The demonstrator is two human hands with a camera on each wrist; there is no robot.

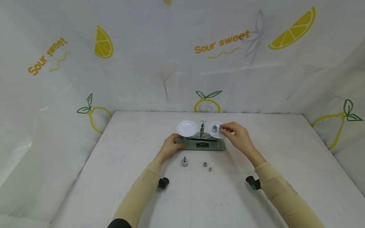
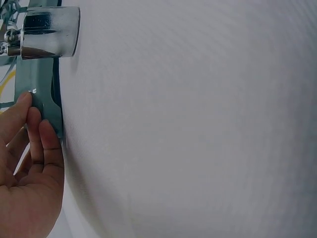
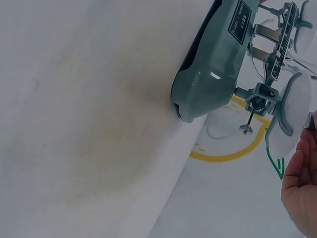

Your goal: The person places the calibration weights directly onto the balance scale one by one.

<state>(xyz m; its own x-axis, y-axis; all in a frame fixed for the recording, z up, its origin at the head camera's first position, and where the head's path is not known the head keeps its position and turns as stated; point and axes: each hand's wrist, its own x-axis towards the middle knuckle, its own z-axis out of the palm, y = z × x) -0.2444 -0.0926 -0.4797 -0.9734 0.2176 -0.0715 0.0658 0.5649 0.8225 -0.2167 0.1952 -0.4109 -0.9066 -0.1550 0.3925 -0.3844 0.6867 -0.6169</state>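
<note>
A green balance scale with two white pans stands on the white table. My left hand grips the left end of its base, thumb at the front; the left wrist view shows the fingers against the green base. My right hand pinches a small metal weight at the right pan. In the right wrist view, part of that weight shows at the fingertips beside the pan. A larger metal weight stands on the same pan. The left pan holds nothing.
In front of the scale stand a large knobbed weight and two smaller weights, one mid-sized and one tiny. Behind the table hangs a white sheet printed with lemons. Black wrist devices hang below both sleeves.
</note>
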